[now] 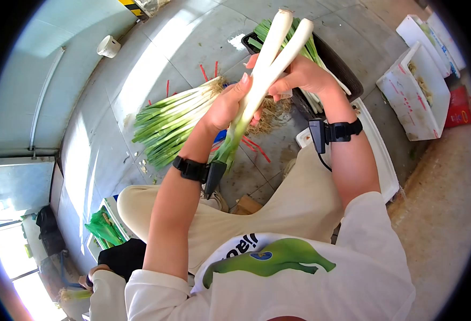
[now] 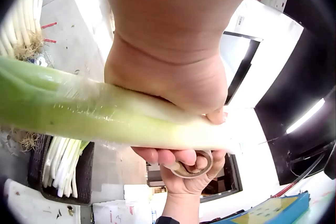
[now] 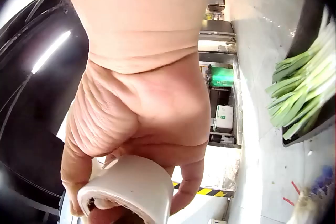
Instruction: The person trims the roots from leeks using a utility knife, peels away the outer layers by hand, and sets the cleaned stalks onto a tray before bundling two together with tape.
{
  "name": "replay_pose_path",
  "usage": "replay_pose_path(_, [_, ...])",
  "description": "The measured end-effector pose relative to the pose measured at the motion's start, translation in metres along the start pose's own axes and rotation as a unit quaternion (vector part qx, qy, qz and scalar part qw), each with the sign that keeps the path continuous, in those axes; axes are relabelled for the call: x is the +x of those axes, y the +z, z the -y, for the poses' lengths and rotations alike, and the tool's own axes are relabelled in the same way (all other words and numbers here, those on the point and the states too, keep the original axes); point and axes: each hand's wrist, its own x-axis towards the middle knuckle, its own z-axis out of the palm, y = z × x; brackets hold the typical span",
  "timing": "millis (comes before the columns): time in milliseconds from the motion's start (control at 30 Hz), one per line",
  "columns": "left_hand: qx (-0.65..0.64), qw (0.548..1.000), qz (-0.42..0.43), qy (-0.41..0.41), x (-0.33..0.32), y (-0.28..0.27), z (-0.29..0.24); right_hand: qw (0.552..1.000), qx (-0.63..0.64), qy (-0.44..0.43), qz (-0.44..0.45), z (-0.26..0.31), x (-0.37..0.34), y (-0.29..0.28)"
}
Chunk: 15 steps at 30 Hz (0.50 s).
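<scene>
Two leeks with thick white stems lie together, held up in front of the body, white ends pointing away and green ends toward the lap. My left hand grips them around the middle. In the left wrist view, a shiny clear film shows on the leek stalks. At the white part, my right hand is close beside the stems. It holds a roll of tape, with fingers curled through the ring; the same tape roll appears under the leeks in the left wrist view.
A bundle of rooty leeks lies on the tiled floor at left, near red ties. A black crate with more leeks stands beyond the right hand. White foam boxes are at right. Another person's sleeve shows lower left.
</scene>
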Motion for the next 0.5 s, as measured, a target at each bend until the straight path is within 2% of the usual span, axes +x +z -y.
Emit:
replay_pose_path(67, [0.001, 1.000, -0.012, -0.007, 0.001, -0.001, 0.001, 1.000, 0.004, -0.016, -0.018, 0.000, 0.001, 0.000])
replay_pose_path(167, [0.012, 1.000, 0.015, 0.008, -0.001, 0.000, 0.002, 0.998, -0.024, -0.037, -0.039, -0.008, 0.005, -0.001])
replay_pose_path(233, [0.108, 0.971, -0.116, 0.181, -0.002, 0.014, 0.007, 0.997, 0.011, -0.042, -0.069, -0.017, 0.009, -0.006])
replay_pose_path(300, [0.117, 0.965, -0.120, 0.200, -0.004, 0.020, 0.008, 0.995, 0.012, -0.057, -0.076, -0.021, 0.013, -0.009])
replay_pose_path(367, [0.198, 0.940, -0.168, 0.220, -0.002, 0.021, 0.008, 0.993, 0.013, -0.072, -0.092, -0.023, 0.016, -0.006])
replay_pose_path(433, [0.233, 0.935, -0.189, 0.192, -0.005, 0.012, 0.006, 0.991, 0.013, -0.083, -0.107, -0.020, 0.016, -0.003])
replay_pose_path(500, [0.438, 0.846, -0.182, 0.242, -0.006, 0.003, 0.006, 0.995, 0.035, -0.023, -0.096, -0.014, 0.014, 0.000])
